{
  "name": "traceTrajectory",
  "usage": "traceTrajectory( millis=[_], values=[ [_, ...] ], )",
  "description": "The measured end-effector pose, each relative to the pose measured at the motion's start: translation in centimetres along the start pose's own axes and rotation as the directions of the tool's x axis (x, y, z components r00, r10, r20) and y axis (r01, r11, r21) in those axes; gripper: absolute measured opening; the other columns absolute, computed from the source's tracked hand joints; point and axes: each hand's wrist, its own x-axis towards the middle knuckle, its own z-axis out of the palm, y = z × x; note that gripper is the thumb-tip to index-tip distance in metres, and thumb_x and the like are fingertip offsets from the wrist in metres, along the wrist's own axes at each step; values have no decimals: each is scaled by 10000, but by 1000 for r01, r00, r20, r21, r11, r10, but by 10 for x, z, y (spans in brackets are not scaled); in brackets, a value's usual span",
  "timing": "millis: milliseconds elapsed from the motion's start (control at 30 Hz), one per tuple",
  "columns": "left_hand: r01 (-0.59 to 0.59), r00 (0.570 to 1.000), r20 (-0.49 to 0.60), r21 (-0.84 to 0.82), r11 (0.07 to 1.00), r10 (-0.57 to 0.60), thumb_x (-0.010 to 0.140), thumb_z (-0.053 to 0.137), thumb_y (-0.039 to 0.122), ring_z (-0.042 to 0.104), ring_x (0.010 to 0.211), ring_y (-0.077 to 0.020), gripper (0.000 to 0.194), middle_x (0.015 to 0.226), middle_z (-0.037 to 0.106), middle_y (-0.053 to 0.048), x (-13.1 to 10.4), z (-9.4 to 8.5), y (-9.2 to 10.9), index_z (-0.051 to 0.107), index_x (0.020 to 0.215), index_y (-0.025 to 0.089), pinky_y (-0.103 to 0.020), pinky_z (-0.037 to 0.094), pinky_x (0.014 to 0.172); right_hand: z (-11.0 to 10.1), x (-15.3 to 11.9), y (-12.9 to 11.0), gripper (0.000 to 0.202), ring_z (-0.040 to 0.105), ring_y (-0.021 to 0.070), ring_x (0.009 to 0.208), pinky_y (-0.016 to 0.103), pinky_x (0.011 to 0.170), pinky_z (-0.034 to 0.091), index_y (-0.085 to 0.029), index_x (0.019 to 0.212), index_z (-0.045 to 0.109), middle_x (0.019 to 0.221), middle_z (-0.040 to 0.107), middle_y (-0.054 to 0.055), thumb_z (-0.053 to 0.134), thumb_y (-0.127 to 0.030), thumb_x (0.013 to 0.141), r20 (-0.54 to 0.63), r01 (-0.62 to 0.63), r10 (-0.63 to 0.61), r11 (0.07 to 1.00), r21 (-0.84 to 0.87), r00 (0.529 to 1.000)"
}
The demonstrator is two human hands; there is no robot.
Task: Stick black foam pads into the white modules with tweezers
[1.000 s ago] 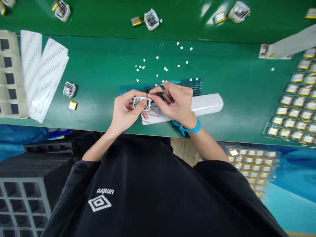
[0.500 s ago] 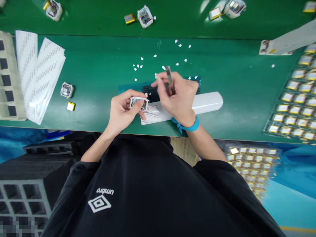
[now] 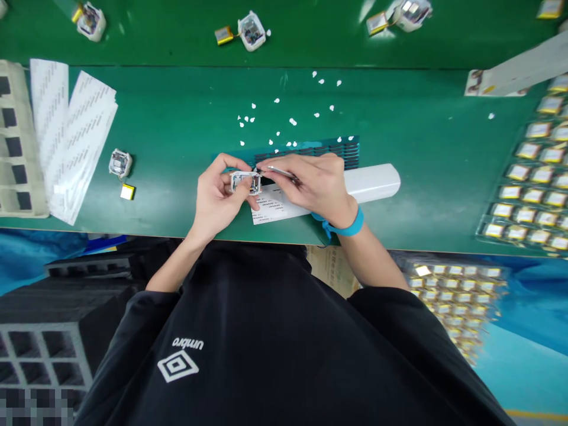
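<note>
My left hand (image 3: 216, 200) grips a small white electronics housing (image 3: 236, 177), its circuit board facing up and the thumb lying across it. From the right, my right hand (image 3: 323, 182) pinches slim metal tweezers (image 3: 282, 171), their tip at the housing's right edge. Whether anything sits in the tip is too small to tell. Beneath the hands lie a dark slotted sheet (image 3: 350, 155) and a printed white label sheet (image 3: 268, 212), beside a curled white sheet (image 3: 375, 181). Several tiny white pieces (image 3: 293, 122) are scattered just beyond.
Printed strips (image 3: 91, 124) and a pale compartment tray (image 3: 22, 171) lie at left, near another housing (image 3: 119, 162) wired to a battery (image 3: 127, 191). More housings (image 3: 252, 31) line the far strip. Battery trays (image 3: 528, 171) stand right; black foam blocks (image 3: 39, 296) sit below the table edge.
My right hand has brought the tweezers left and down to the housing, turning them from steep to nearly flat. My left hand keeps its grip on the housing, almost in place.
</note>
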Motion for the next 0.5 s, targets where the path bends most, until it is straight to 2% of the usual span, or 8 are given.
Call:
traceTrajectory(
  millis=[100,200,367,500],
  values=[
    [-26,1000,10,13,1000,26,929,829,413,725,472,-136,313,650,707,73,0,3,0,586,999,229,-186,471,377,2,-2,-3,217,828,149,992,214,684,614,-228,1197,780,1143,845,-4,585,-260,1105,-5,54,-54,996,-69,999],
    [-32,999,12,22,999,31,935,825,455,722,479,-127,343,683,727,67,-2,6,1,578,1016,231,-190,496,396,4,-6,-4,237,825,144,1028,184,652,589,-232,1218,792,1199,836,-1,590,-259,1098,4,81,-81,990,-119,997],
    [-80,996,-41,26,996,81,959,792,549,732,514,-123,388,735,733,62,-7,11,1,568,1021,238,-208,566,463,1,-8,-5,276,817,169,1089,212,719,638,-254,1271,798,1295,805,21,596,-260,1084,59,61,-54,991,-117,997],
    [-135,987,-82,25,991,136,985,758,562,739,539,-119,370,762,734,56,-8,11,-1,571,1019,244,-210,571,492,-1,-7,-10,308,821,186,1079,226,686,649,-243,1329,777,1320,793,43,622,-274,1064,33,87,-83,988,-127,996]
  ],
)
